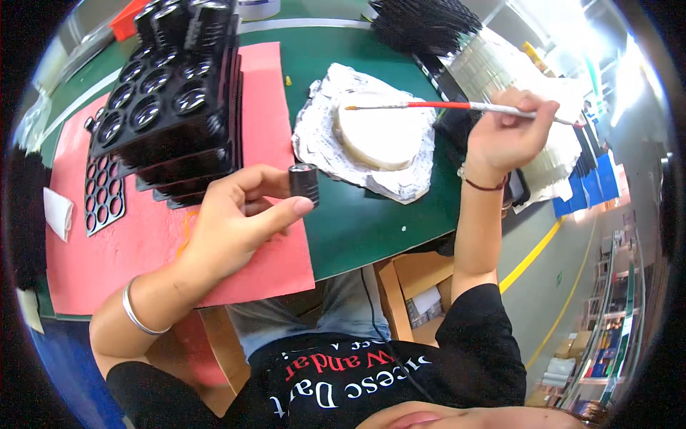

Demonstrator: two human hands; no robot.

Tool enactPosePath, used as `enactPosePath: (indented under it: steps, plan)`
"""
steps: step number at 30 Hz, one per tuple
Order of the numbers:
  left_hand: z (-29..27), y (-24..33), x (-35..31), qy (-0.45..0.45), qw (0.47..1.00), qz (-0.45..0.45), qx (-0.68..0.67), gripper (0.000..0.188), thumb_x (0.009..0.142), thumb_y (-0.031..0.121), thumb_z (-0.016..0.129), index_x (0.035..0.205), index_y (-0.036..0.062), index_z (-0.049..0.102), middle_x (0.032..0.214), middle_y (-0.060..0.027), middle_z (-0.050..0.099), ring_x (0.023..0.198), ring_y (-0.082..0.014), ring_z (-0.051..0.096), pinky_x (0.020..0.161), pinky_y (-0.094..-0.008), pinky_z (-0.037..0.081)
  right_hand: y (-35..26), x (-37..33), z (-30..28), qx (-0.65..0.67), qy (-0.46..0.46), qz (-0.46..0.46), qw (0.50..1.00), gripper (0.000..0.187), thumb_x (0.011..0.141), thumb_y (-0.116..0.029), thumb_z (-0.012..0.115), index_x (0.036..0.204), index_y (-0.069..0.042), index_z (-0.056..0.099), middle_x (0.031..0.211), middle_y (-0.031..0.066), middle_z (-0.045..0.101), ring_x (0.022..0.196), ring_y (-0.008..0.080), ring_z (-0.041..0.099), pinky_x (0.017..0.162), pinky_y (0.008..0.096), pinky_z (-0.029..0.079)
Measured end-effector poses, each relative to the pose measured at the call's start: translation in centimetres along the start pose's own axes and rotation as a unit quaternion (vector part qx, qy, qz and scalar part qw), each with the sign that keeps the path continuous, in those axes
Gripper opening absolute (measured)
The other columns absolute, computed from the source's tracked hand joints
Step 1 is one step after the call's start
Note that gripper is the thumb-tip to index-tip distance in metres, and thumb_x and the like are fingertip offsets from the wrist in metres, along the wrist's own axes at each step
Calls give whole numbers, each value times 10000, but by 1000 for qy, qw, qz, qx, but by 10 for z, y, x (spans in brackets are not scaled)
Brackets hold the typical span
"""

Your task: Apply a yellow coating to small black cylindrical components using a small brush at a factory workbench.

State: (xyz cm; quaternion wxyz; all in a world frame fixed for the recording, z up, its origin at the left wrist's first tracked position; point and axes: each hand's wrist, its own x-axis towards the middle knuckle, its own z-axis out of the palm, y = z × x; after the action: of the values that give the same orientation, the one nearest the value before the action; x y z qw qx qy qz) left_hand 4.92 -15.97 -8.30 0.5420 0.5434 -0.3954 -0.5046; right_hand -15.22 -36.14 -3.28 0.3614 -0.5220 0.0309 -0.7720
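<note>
Between thumb and fingers, my left hand [239,211] pinches a small black cylinder [303,187] with a shiny top, held upright over the edge of the pink mat [279,272]. My right hand [511,136] grips a thin paintbrush [457,106] with a red and white handle. The brush's tip lies over a round dish [379,136] with a white surface and pale rim, which rests on crumpled white paper [314,136]. Left of that, a stack of black trays [171,136] with round cups stands on the mat, several holding shiny round parts.
A flat black plate with round holes [105,193] lies left of the tray stack. At the far right of the green table [357,250] are a pile of black strips [425,25] and clear plastic trays [493,64]. An open cardboard box [411,286] stands below the table edge.
</note>
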Motion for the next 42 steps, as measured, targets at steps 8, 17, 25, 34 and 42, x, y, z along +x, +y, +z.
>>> enactPosePath:
  steps: [8,17,25,34,42]
  plan:
    - [-2,3,-6,17,999,-19,-47,232,730,186,654,843,6,561,732,-25,580,581,-62,524,490,-176,403,-16,-3,6,167,-128,137,968,348,888,-334,354,669,-76,437,512,3,359,440,92,265,444,243,211]
    - [-1,9,-10,21,998,-17,-53,239,731,139,638,893,22,507,687,-3,539,556,-61,517,456,-165,387,-14,-11,14,145,-210,142,956,330,896,-317,332,695,-70,415,522,19,333,441,116,277,438,252,230]
    - [-1,6,-10,18,996,2,-82,223,734,131,634,880,28,500,696,5,528,547,-57,496,468,-165,387,-12,-11,14,104,-227,110,962,330,896,-319,331,693,-70,406,521,24,334,440,123,288,443,252,247]
    - [-3,5,-10,-23,993,10,-116,234,747,139,633,904,-12,545,791,-21,567,640,-58,512,546,-191,429,-10,-8,11,95,-217,106,966,323,899,-310,326,698,-72,408,520,24,339,435,120,306,445,243,255]
    - [-2,-1,-9,-37,996,37,-71,270,784,158,555,1006,10,515,913,-81,591,572,-35,465,513,-164,395,-7,-7,11,98,-216,114,965,312,901,-291,329,701,-67,412,521,28,345,441,112,296,437,238,255]
